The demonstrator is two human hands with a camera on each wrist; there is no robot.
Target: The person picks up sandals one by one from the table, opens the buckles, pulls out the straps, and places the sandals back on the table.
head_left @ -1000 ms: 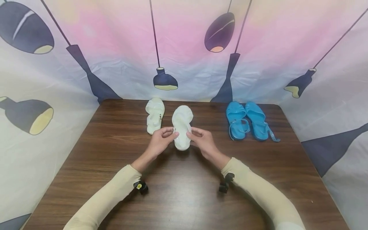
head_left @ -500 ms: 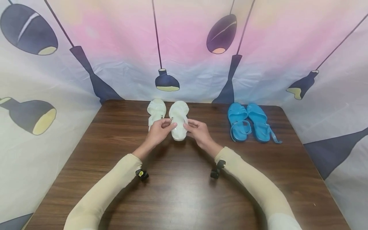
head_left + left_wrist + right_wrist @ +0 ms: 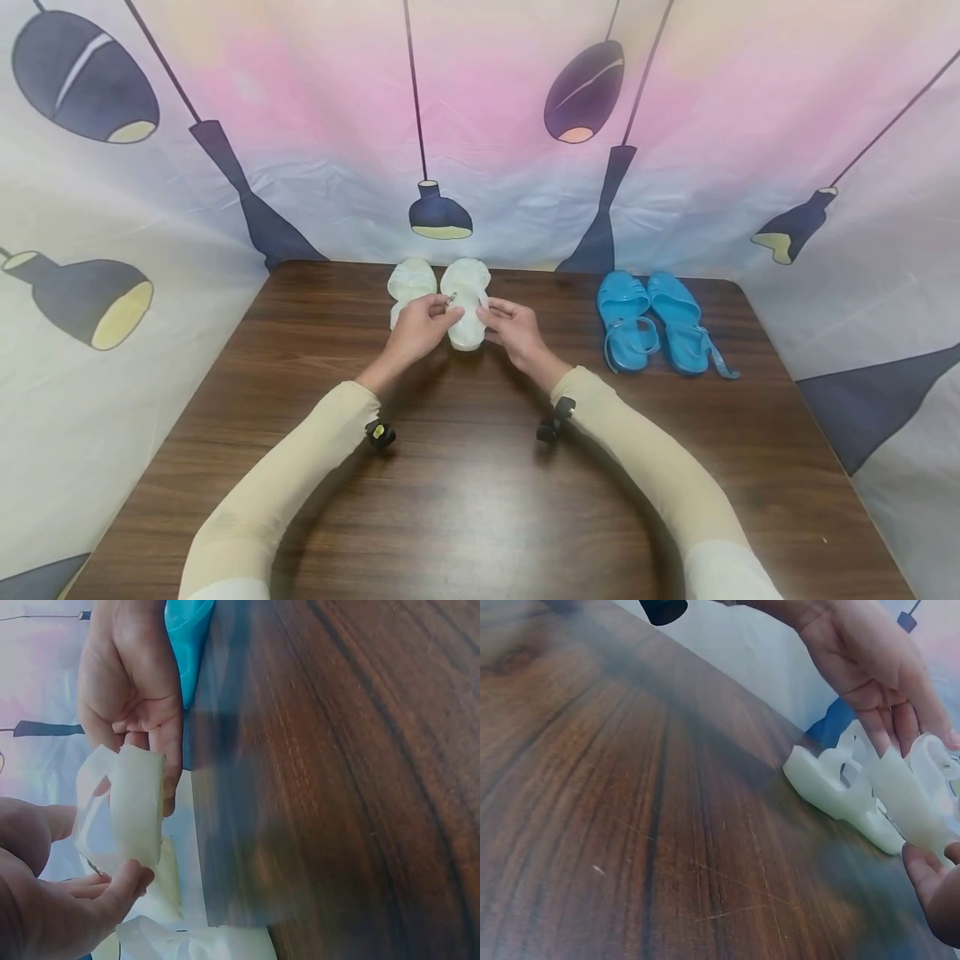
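Both hands hold one white sandal [image 3: 467, 329] by its two sides near the heel, toe toward the back of the table. My left hand [image 3: 417, 332] pinches its left side, close to a small buckle. On the opposite side my right hand [image 3: 519, 332] grips it between thumb and fingers. In the left wrist view the heel of the held sandal [image 3: 139, 806] is above the tabletop. Just left of it a second white sandal [image 3: 412, 279] lies on the table, partly hidden by my left hand; the right wrist view shows its heel [image 3: 810, 772].
A pair of blue sandals, the left one [image 3: 626, 321] and the right one [image 3: 678, 321], lies at the back right of the brown wooden table [image 3: 465, 483]. A printed cloth backdrop [image 3: 337, 125] hangs behind the table and along its sides.
Both hands have carried the held white sandal forward and slightly left, bringing it alongside the other white sandal. The blue sandals have stayed put.
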